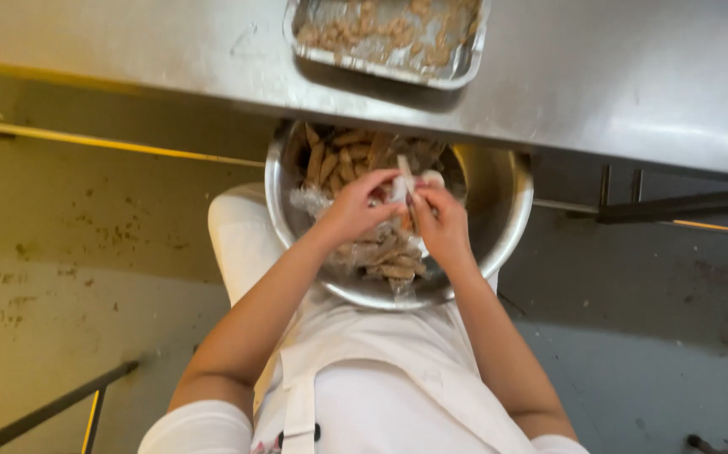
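Steel bowl [498, 210] sits tucked under the counter [633, 76] edge - tight up top. Left hand [351, 210] and right hand [441, 223] both pinch a pale, thin scrap [403, 181] over finger-shaped brown pieces [330, 160] in crinkly plastic.

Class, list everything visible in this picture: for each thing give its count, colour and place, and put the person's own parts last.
Round steel bowl: one, silver, on the lap under the table edge.
Finger-shaped brown pieces: many, tan-brown, inside the bowl.
Clear plastic wrap: one, transparent, in the bowl.
Rectangular metal tray: one, silver, on the table, holding brown bits.
Steel table: one, grey, top.
White apron: one, on the person.
Left hand: one, holding a small pale piece.
Right hand: one, pinching the same piece.
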